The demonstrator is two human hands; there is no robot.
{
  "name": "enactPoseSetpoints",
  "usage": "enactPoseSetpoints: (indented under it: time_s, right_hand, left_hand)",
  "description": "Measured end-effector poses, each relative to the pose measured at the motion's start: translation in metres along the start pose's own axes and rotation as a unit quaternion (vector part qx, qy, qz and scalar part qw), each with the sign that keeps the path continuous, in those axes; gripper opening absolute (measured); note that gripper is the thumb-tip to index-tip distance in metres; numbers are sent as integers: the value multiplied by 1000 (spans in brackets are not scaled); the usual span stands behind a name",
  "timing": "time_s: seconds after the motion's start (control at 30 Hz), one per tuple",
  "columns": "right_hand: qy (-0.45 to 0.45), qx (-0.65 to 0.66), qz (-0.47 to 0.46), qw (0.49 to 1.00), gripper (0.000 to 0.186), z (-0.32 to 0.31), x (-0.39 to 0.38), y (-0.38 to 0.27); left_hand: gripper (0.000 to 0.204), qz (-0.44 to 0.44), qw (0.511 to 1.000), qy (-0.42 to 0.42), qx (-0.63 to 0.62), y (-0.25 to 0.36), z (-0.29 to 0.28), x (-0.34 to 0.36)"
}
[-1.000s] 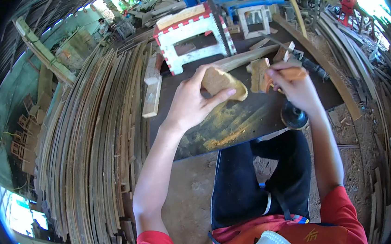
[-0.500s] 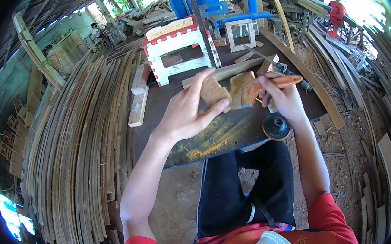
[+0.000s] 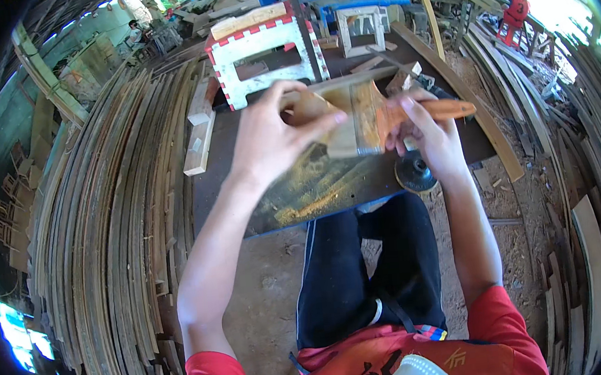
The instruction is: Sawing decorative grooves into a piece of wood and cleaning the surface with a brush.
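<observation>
My left hand [image 3: 266, 135] grips a small wooden block [image 3: 305, 107] between thumb and fingers, raised over the dark worktable [image 3: 244, 199]. In my right hand [image 3: 430, 133] is a wide paintbrush [image 3: 366, 119] with an orange-brown wooden handle, held level with its bristles pointing left. The bristle end is blurred and close to the block; whether they touch I cannot tell. Under both hands, yellowish sawdust [image 3: 316, 204] lies on the tabletop. Just below my right hand sits a black round, cone-like piece [image 3: 416, 172] at the table's edge.
A white and red step stool [image 3: 230, 79] stands at the table's far side, near a small wooden frame [image 3: 345, 41]. Pale wood blocks [image 3: 199, 148] lie at the left edge. Long wood strips [image 3: 104, 226] are stacked left. A person in red [image 3: 516, 11] sits far right.
My left hand and the block have moved up and slightly left. The paintbrush has shifted up and left, its bristles now reaching toward the block. The whole view has tilted a little.
</observation>
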State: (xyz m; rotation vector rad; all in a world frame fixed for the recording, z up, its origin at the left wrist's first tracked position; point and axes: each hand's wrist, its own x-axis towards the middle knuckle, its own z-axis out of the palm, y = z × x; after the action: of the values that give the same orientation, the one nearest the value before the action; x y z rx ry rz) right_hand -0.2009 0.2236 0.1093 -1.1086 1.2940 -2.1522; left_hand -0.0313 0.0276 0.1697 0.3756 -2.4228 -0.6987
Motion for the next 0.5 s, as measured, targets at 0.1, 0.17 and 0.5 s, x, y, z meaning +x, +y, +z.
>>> enactPoseSetpoints:
  time_s: [0.1, 0.17, 0.5]
  right_hand:
    - [-5, -233, -4, 972, 28, -21, 24, 15]
    - [7, -190, 2, 982, 27, -16, 23, 24]
    - [-11, -224, -8, 974, 25, -25, 24, 29]
  left_hand:
    - [51, -5, 992, 8, -128, -18, 1, 7]
    - [46, -19, 993, 22, -115, -24, 3, 4]
    - [75, -11, 1000, 19, -8, -25, -2, 17]
